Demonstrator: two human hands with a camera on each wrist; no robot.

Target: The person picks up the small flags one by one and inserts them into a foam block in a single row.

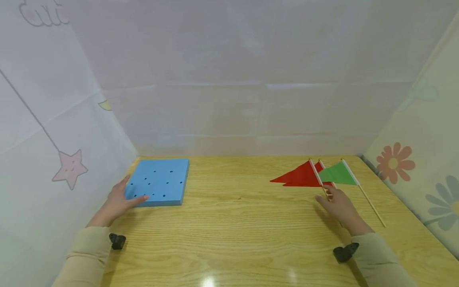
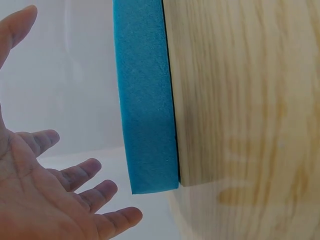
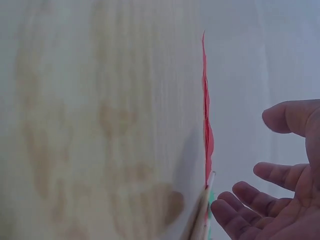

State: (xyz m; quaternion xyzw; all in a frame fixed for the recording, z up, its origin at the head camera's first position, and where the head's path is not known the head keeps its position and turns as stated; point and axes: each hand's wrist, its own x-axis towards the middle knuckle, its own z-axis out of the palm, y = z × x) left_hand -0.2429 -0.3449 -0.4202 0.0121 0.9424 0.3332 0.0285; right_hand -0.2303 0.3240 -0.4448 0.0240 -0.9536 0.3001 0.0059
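A square blue foam board [image 1: 159,179] with several small holes lies flat at the table's far left. My left hand [image 1: 116,203] is at its near left corner, fingers and thumb spread. In the left wrist view the palm [image 2: 45,195] faces the board's thick side [image 2: 145,100], nothing gripped. Two overlapping red pennant flags [image 1: 299,176] and a green one [image 1: 338,173] lie at the right on thin wooden sticks. Over the red flags' sticks hovers my right hand [image 1: 340,207], fingers loosely bent. The right wrist view shows its thumb [image 3: 287,117] and fingers apart, holding nothing.
The wood-grain table [image 1: 229,223] stretches between board and flags. Pale cloth walls stand at its back [image 1: 229,119] and both sides. The green flag's stick [image 1: 373,209] slants toward the right table edge.
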